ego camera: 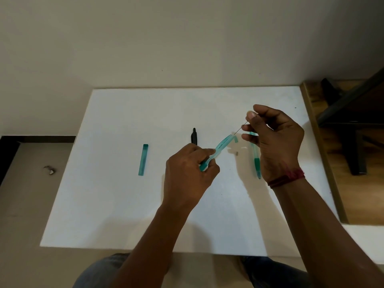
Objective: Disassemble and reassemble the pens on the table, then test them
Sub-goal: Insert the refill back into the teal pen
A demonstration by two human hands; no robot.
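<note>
My left hand (187,175) grips the lower end of a translucent teal pen barrel (221,146), which slants up to the right above the white table (124,204). My right hand (274,138) pinches a thin dark refill (241,128) whose lower end meets the barrel's open top. A teal pen cap (143,159) lies on the table to the left. A black pen (194,135) lies behind my left hand, partly hidden. A second teal pen with a green grip (256,163) lies under my right hand. A small dark piece (236,153) rests between the hands.
The white table stands against a pale wall (166,38). To the right is a wooden floor with a dark metal frame (351,129). A tiled floor with a small scrap (49,169) lies to the left. My knees show below the table's front edge.
</note>
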